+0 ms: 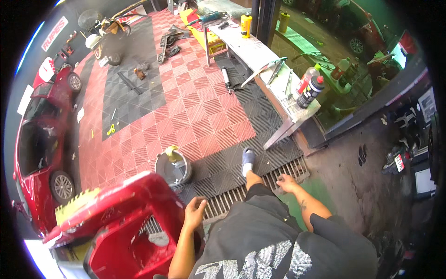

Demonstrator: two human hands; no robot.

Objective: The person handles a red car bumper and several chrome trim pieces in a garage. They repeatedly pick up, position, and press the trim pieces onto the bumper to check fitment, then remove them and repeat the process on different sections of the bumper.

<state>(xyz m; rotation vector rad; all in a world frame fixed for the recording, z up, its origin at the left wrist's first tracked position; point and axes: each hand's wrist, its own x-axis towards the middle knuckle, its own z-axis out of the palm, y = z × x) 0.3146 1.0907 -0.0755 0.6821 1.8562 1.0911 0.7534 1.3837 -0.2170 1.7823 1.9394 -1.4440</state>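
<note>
A worker's open left hand (194, 211) rests on a detached red bumper (125, 223) at seven o'clock, right hand (288, 183) spread, empty, over the floor drain grate (260, 188); refitting appears undone.

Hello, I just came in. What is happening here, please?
A person stands in a car workshop, on the red and black tiled floor. The left hand rests, fingers open, on the edge of a red car body part. The right hand hangs open and empty above the metal floor grate. Nearby are a round metal bucket, a workbench with spray cans, and a red car.
</note>
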